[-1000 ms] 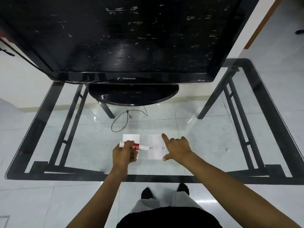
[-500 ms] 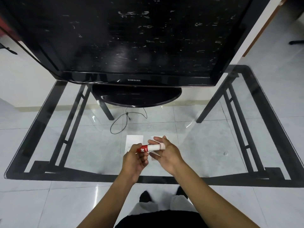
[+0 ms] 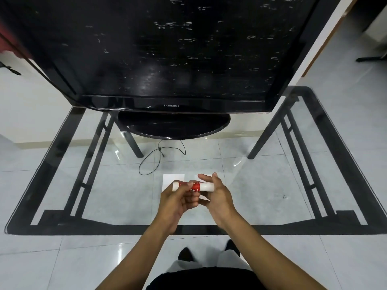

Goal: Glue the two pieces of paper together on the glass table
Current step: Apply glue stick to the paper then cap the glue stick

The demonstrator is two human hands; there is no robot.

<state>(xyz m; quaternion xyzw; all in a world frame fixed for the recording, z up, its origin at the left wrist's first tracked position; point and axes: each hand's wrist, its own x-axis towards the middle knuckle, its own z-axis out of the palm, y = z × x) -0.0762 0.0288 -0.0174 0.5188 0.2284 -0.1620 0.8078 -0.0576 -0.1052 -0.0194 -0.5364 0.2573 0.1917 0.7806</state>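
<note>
Head view: glue stick (image 3: pixel 195 186) between hands, apparently.

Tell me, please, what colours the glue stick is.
White glue stick with a red label band, head view.

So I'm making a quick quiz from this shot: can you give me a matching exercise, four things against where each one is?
Things:
1. glue stick
2. left paper
3. television
4. black cable

Places:
A. standing at the far side of the glass table
B. flat on the glass, partly hidden by the left hand
C. held between the hands, right hand at its white end
D. looped near the television's base

Pairs: 1-C, 2-B, 3-A, 4-D
</note>
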